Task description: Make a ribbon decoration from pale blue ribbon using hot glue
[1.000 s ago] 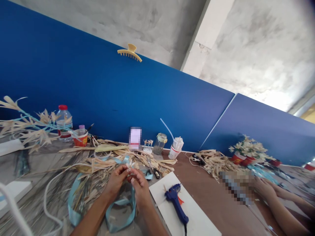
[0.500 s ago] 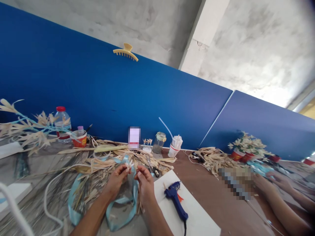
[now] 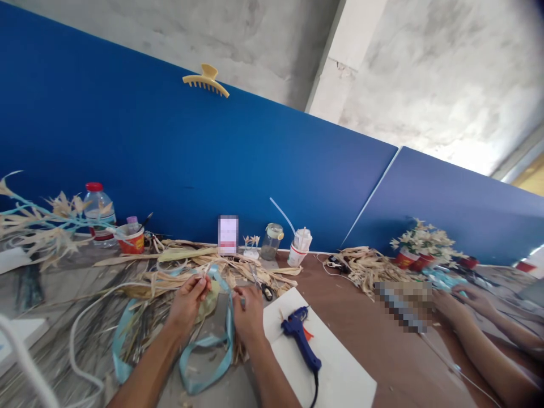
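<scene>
My left hand [image 3: 189,300] is closed, its thumb and fingertips pinching a small pale piece that is too small to make out well. To its right, my right hand [image 3: 249,309] is closed at the light-blue ribbon [image 3: 230,323], whose upper part runs past its fingertips. The ribbon loops down onto the table between my forearms. Dry husk strips [image 3: 170,277] lie behind and around both hands. A blue glue gun [image 3: 304,340] rests on a white board [image 3: 335,368], right of my right forearm.
Scissors [image 3: 267,290] lie among the husks. Behind stand a phone [image 3: 228,235], a glass jar [image 3: 272,241], a white cup [image 3: 298,254], a red cup [image 3: 131,241] and a bottle [image 3: 100,218]. Another person's hands [image 3: 450,303] are at the right, near potted flowers [image 3: 425,243].
My hands have moved apart; the left went left with the pale piece, and the right has turned palm-down beside the ribbon. The whole view has shifted slightly.
</scene>
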A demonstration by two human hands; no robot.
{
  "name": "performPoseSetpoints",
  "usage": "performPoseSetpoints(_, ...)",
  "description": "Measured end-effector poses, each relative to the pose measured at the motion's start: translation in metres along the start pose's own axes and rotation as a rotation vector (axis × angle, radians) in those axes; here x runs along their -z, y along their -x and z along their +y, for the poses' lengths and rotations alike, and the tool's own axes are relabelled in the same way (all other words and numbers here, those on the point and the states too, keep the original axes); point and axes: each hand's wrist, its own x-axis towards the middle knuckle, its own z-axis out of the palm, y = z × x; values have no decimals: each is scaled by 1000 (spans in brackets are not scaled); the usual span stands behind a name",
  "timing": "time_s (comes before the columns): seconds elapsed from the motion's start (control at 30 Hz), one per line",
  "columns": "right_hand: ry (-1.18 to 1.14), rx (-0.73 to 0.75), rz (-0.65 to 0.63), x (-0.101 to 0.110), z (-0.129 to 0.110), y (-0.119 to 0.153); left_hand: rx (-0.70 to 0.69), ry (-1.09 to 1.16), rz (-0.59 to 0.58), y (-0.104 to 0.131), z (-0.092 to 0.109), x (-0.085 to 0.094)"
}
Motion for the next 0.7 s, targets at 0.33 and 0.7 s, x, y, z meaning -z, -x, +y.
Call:
performPoseSetpoints(0.33,196,-18,12,12,1,-5,6,54,-75,-1,2,4)
performPoseSetpoints(0.7,52,412,-477,14,-30,15,-28,96,-63,-1,10,6)
